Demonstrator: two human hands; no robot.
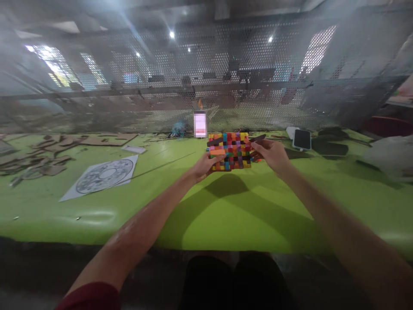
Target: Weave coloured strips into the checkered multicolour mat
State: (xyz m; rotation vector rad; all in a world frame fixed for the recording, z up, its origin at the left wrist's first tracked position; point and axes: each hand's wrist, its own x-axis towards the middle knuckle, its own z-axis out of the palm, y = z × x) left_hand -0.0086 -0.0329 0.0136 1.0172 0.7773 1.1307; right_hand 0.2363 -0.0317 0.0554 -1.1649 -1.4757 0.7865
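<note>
A small woven piece [230,150] of many-coloured flat strips is held up above the green table. My left hand [204,167] grips its left end, the thumb lying across the front near an orange strip [217,152]. At the right edge my right hand [272,156] has its thumb and fingers pinched on a dark strip [259,137] that sticks out past the weave. Another dark strip end [214,141] shows at the upper left of the piece. The fingers behind the weave are partly hidden.
A printed sheet with a round pattern [105,174] and brown cut scraps [80,140] lie on the green table [155,206] at left. A lit phone [200,124] stands at the back by the perforated metal screen [226,90]. Another phone [302,139] and a plastic bag [392,157] are at right.
</note>
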